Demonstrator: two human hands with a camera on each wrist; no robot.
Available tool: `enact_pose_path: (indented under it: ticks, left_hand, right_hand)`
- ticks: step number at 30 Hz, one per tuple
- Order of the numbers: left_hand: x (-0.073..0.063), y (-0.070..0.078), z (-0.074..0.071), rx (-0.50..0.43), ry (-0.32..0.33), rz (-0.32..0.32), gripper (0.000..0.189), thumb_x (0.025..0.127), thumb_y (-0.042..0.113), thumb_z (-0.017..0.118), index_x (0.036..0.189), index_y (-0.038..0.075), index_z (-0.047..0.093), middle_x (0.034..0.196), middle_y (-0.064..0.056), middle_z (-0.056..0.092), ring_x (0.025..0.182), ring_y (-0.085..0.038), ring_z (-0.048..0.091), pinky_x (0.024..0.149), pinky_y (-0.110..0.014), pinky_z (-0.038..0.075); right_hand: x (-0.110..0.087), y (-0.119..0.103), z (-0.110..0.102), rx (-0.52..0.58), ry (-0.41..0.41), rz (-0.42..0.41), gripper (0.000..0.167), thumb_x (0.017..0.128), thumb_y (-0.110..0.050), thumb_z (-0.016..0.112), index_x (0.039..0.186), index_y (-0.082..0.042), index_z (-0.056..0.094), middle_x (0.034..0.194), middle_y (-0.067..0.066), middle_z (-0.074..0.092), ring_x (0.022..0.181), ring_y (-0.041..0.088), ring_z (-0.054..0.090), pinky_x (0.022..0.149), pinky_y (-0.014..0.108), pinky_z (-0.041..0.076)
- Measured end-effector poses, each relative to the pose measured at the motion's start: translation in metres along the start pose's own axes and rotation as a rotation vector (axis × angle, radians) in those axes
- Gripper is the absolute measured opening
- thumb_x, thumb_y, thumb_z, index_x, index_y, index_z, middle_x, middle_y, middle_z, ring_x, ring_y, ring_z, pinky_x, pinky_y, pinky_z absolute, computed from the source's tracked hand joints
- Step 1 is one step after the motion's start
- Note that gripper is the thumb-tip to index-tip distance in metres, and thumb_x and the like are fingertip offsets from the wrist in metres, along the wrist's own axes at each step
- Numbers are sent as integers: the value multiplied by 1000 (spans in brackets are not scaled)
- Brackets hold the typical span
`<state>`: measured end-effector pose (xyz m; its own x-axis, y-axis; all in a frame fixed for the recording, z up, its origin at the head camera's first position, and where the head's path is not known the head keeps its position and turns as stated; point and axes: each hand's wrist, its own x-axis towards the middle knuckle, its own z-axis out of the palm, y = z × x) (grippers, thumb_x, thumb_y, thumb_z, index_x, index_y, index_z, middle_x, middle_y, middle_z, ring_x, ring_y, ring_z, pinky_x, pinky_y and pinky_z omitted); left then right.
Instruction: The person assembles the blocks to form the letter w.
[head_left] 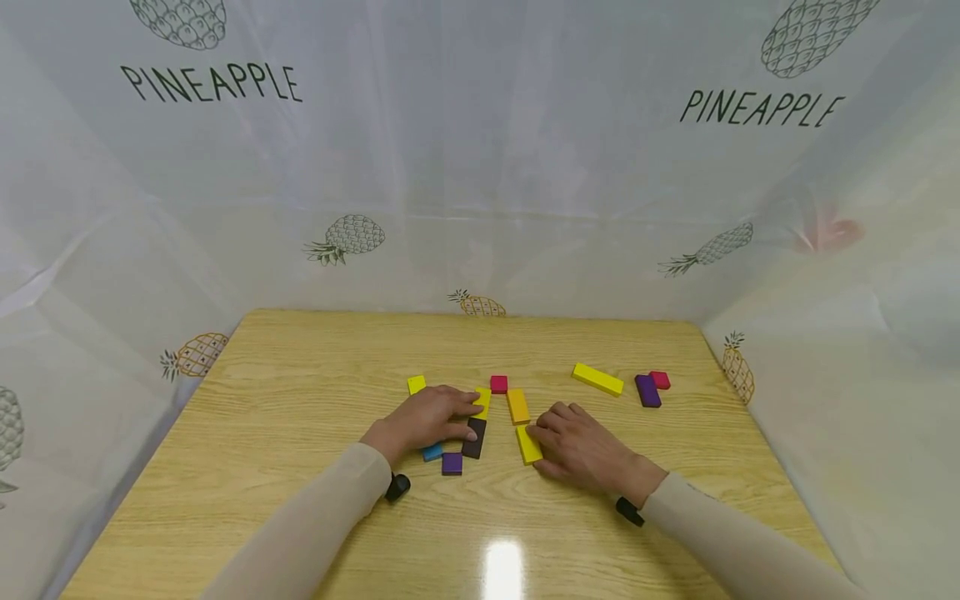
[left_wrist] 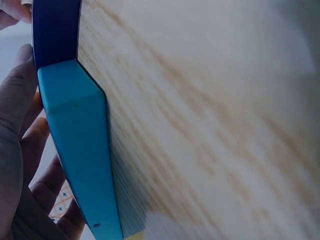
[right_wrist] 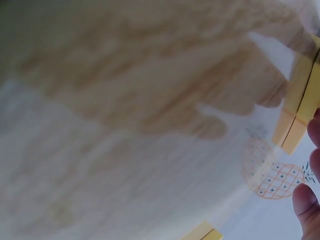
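Observation:
Flat coloured blocks lie on a wooden table. My left hand (head_left: 431, 418) reaches over a blue block (head_left: 432, 452), its fingers touching a yellow block (head_left: 484, 402) and the thumb a dark block (head_left: 474, 440). A purple block (head_left: 452, 464) sits beside the blue one; in the left wrist view the blue block (left_wrist: 80, 150) stands large beside the loosely extended fingers. My right hand (head_left: 581, 446) touches the side of another yellow block (head_left: 528, 446), which adjoins an orange block (head_left: 518, 407). A red block (head_left: 498, 384) lies above the orange one.
A yellow block (head_left: 416, 383) shows past my left hand. Toward the right lie a long yellow block (head_left: 597, 379), a purple block (head_left: 647, 391) and a red block (head_left: 660, 380). A pineapple-printed curtain (head_left: 480, 167) hangs behind and beside the table (head_left: 337, 350).

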<state>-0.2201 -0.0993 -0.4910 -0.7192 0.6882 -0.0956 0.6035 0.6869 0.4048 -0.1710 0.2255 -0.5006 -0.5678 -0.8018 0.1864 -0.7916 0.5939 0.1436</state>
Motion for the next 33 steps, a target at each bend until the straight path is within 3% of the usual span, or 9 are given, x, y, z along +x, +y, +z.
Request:
enact_pose_path:
  ticks: [18,33]
  left_hand:
    - [2,-1,0,1,11,24,56,101,49,67,150,21,62,162,2,51,151,-27,46,126,-47,37]
    - [1,0,-1,-2,8,20,56,101,48,67,150,22,62,162,2,50,151,-27,46,125,-46,37]
  right_hand:
    - [3,4,3,-11,64,-17,46,95,-45,77,127,-11,74,116,1,69,108,20,58,94,39,53]
    - [3,3,3,7,35,4,46,97,-48,74,128,-14,74,117,-1,69,108,19,58,94,38,54]
